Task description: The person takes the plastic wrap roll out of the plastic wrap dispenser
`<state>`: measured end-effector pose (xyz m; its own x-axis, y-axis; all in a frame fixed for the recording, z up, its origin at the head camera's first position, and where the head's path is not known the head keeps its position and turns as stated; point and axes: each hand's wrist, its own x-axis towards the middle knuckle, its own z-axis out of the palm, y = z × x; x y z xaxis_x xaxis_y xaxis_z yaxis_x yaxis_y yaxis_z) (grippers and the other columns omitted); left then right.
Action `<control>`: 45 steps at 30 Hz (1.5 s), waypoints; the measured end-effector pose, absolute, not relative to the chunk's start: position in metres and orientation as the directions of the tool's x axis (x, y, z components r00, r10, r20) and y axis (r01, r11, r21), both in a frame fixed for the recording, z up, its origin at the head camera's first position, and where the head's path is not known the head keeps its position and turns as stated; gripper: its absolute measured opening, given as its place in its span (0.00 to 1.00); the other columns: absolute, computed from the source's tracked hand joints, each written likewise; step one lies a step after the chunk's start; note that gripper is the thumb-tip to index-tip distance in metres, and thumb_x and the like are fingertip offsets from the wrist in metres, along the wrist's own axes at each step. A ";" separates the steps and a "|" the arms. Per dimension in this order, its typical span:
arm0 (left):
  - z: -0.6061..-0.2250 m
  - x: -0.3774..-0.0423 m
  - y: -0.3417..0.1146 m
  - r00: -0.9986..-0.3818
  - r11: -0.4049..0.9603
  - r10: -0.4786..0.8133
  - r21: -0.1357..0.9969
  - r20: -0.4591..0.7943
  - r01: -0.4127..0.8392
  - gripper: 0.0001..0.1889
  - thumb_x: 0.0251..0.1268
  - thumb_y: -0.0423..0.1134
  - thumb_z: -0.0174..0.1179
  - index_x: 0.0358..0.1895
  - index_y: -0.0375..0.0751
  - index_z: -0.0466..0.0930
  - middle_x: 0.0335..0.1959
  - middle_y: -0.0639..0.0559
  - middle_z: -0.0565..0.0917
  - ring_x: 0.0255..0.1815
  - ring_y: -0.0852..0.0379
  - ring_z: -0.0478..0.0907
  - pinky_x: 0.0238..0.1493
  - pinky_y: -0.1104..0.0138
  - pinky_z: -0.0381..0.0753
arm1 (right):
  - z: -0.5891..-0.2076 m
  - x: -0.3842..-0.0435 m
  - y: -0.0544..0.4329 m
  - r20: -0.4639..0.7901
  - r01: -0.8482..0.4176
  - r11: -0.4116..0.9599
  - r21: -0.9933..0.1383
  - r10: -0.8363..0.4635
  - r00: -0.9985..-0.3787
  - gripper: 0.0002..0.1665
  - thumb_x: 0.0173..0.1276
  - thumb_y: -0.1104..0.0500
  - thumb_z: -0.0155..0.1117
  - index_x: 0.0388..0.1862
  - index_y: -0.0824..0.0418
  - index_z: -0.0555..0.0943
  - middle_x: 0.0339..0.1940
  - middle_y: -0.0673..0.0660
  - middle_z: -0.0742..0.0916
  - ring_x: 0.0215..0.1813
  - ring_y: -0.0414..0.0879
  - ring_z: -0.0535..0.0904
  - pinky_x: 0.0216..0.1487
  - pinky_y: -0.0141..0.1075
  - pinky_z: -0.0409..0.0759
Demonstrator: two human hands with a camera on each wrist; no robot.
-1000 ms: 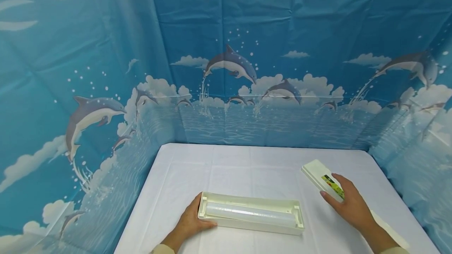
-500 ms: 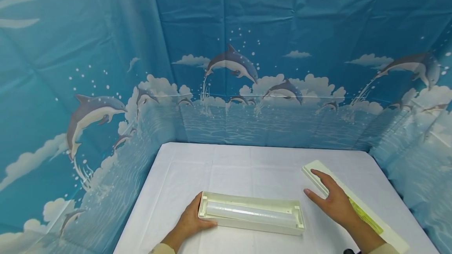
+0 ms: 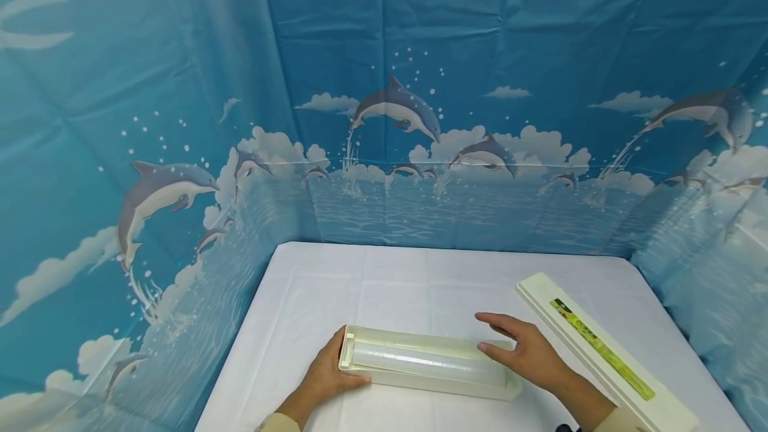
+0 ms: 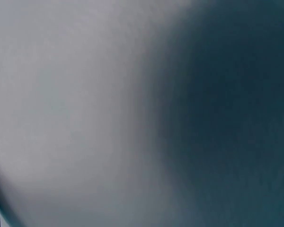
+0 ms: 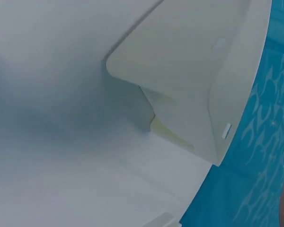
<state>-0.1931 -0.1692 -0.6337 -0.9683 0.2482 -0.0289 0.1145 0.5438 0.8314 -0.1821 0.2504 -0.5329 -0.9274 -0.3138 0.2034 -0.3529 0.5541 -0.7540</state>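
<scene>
A long off-white box [image 3: 432, 387] stands open-topped near the table's front, with a roll of clear plastic film [image 3: 429, 361] inside. My left hand [image 3: 327, 369] grips its left end, thumb along the front wall and the fingers partly hidden behind. Over the right end hovers my right hand [image 3: 528, 352], thumb and fingers apart and nothing between them; whether it touches the box cannot be told. The right wrist view has a pale plastic piece [image 5: 180, 56] up close and a sliver of the hand at the right edge. The left wrist view is blurred.
To the right, a long off-white lid [image 3: 606, 349] with a yellow-green label lies slantwise on the white-covered table [image 3: 390, 285]. Blue dolphin-print curtains [image 3: 456, 219] stand around the table's back and sides.
My right hand has let go of the lid and moved left to the box's right end, leaving the lid lying on the table. The left hand keeps its grip on the box.
</scene>
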 end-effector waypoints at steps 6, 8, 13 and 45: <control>-0.633 -0.193 -0.169 -0.970 0.553 0.241 0.826 -0.039 0.105 0.65 0.38 0.56 0.84 0.80 0.40 0.54 0.70 0.48 0.77 0.71 0.42 0.74 0.75 0.41 0.68 | -0.543 -0.182 0.237 0.079 -0.306 0.539 -0.785 -0.403 -0.912 0.26 0.69 0.44 0.70 0.63 0.49 0.83 0.61 0.55 0.88 0.62 0.47 0.85 0.58 0.49 0.86; -0.634 -0.193 -0.169 -0.970 0.557 0.240 0.824 -0.037 0.106 0.65 0.38 0.57 0.84 0.80 0.40 0.54 0.70 0.47 0.77 0.71 0.42 0.74 0.75 0.41 0.68 | -0.547 -0.184 0.234 0.037 -0.287 0.542 -0.790 -0.426 -0.904 0.26 0.68 0.43 0.70 0.62 0.51 0.84 0.61 0.56 0.87 0.62 0.55 0.84 0.59 0.51 0.86; -0.636 -0.193 -0.169 -0.971 0.563 0.239 0.819 -0.032 0.111 0.65 0.38 0.57 0.84 0.80 0.39 0.54 0.70 0.46 0.77 0.72 0.42 0.74 0.75 0.41 0.68 | -0.554 -0.187 0.228 -0.001 -0.296 0.558 -0.775 -0.470 -0.883 0.28 0.68 0.43 0.71 0.61 0.56 0.84 0.61 0.56 0.88 0.62 0.58 0.84 0.59 0.50 0.86; -0.638 -0.195 -0.170 -0.975 0.564 0.220 0.819 -0.023 0.108 0.66 0.35 0.57 0.85 0.79 0.39 0.56 0.70 0.46 0.77 0.72 0.43 0.74 0.75 0.42 0.69 | -0.587 -0.201 0.219 -0.105 -0.337 0.645 -0.686 -0.545 -0.832 0.31 0.62 0.44 0.75 0.59 0.60 0.85 0.62 0.58 0.87 0.63 0.60 0.83 0.59 0.40 0.86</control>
